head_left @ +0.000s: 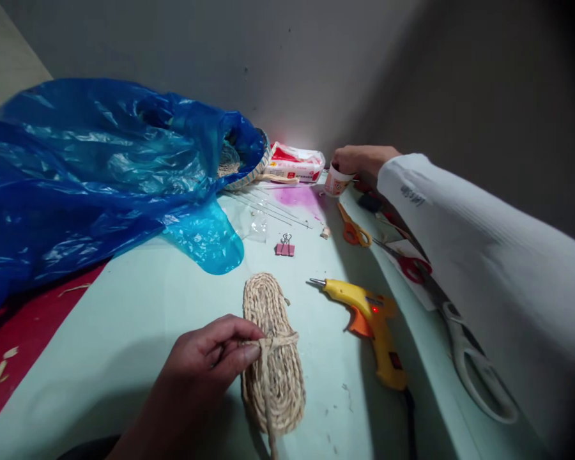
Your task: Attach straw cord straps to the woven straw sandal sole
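Observation:
An oval braided straw sole (273, 383) lies lengthwise on the table in front of me. Across its middle runs a flat straw strip (282, 342), and a loose end trails down towards me. My left hand (215, 354) pinches that strip between thumb and forefinger at the sole's left edge. Far off at the right, my right hand (364, 160) reaches down into a small paper cup (338, 184); its fingertips are hidden inside. A yellow glue gun (364, 306) with a lit red light lies right of the sole, its nozzle pointing left.
A big blue plastic bag (100, 172) covers the left, partly over a woven basket (261, 163). Beyond the sole are a pink binder clip (285, 248), thin wires and a tissue pack (297, 165). Orange scissors (353, 231), red-handled scissors (414, 268) and grey-handled scissors (474, 364) lie at right.

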Tool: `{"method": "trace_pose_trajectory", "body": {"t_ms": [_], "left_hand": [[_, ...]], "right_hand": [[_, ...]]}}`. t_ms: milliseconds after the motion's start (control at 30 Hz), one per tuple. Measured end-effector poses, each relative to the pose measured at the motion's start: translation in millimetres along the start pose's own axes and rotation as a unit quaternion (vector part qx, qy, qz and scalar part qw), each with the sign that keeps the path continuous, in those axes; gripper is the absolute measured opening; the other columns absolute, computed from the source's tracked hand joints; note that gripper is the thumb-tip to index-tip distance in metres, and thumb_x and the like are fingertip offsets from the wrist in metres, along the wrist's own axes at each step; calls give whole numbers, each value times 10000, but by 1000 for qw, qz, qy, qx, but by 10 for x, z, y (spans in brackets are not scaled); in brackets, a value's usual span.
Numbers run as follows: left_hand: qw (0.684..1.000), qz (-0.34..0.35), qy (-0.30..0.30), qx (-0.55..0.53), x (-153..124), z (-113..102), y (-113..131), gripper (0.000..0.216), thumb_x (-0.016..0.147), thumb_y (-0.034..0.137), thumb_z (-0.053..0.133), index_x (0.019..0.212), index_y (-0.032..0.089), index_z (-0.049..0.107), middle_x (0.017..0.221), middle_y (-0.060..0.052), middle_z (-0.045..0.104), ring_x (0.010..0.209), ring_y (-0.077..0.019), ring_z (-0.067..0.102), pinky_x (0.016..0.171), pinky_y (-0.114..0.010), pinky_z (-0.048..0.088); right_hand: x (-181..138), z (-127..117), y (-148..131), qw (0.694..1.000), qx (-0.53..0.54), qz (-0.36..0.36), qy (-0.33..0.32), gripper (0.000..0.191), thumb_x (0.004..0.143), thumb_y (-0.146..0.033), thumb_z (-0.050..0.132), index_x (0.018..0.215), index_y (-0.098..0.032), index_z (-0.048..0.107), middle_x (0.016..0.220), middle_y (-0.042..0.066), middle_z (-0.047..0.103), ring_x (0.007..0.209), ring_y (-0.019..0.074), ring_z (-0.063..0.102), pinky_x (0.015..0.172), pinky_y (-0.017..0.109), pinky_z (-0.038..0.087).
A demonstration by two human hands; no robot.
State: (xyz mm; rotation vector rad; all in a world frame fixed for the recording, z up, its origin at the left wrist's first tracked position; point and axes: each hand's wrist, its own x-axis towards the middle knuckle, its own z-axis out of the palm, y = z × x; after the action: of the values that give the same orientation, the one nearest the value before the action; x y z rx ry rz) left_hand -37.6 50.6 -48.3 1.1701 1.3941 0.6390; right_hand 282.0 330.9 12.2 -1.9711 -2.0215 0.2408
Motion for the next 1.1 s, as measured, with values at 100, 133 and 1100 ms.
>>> {"method": "trace_pose_trajectory", "body": {"t_ms": [100,133,1100], "left_hand": [[1000,-14,-9,-2,2,-12,0,119,686,346,691,719,235,719,694,28,674,663,-142,559,625,-221,414],[1000,-17,-11,-2,0,-15,2,116,688,346,693,724,239,720,688,30,670,661,-141,554,624,-220,413],[998,60,3,-12,-156,82,33,158,735,351,686,785,210,738,698,8,700,644,-134,590,603,-204,446]], "right_hand": [[37,-5,-13,997,-54,14,-54,444,1028,-372,329,1154,-80,638,1266,35,552,1067,230,605,904,325,469],[33,-23,-13,996,-68,15,-62,403,1024,-363,368,1171,-88,624,1260,44,559,1063,224,607,906,339,476],[-3069,308,-1184,812,563,-35,-151,15,843,-173,687,850,-181,677,710,-25,617,613,59,536,558,135,457]]}}
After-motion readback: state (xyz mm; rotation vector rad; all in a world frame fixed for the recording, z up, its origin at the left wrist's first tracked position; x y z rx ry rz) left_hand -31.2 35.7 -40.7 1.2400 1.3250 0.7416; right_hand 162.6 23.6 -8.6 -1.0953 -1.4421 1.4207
